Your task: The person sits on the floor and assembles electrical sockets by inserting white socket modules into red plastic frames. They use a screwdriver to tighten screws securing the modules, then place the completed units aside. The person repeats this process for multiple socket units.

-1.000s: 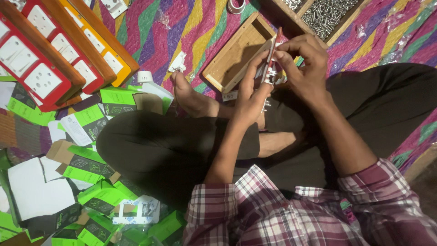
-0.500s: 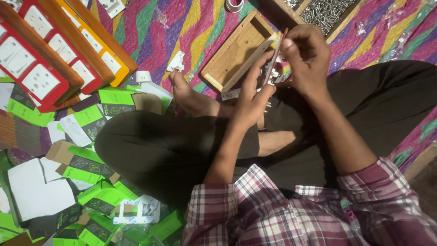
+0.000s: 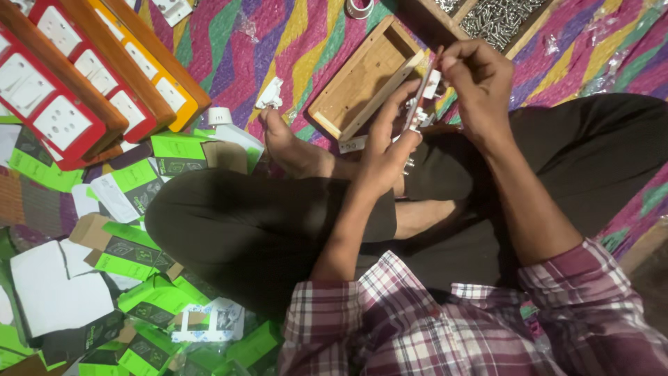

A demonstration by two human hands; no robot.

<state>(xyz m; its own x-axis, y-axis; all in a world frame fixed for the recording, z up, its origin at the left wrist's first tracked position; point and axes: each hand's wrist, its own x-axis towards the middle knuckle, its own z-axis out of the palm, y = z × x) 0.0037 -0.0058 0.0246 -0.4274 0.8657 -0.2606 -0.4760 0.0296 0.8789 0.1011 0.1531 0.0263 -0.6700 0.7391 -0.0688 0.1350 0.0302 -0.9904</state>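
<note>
Small green-and-black cardboard boxes (image 3: 129, 252) lie heaped on the floor to the left of the seated person's knee, some flattened, some torn open to show brown card, with one larger green-topped box (image 3: 175, 154) lying just beside the bare foot. Among them lie white paper sheets (image 3: 59, 289) at the left edge and a white box with a cut-out window (image 3: 209, 324) near the bottom. A crumpled clear plastic wrapper (image 3: 609, 56) lies on the striped mat at the upper right, well apart from the boxes.
</note>
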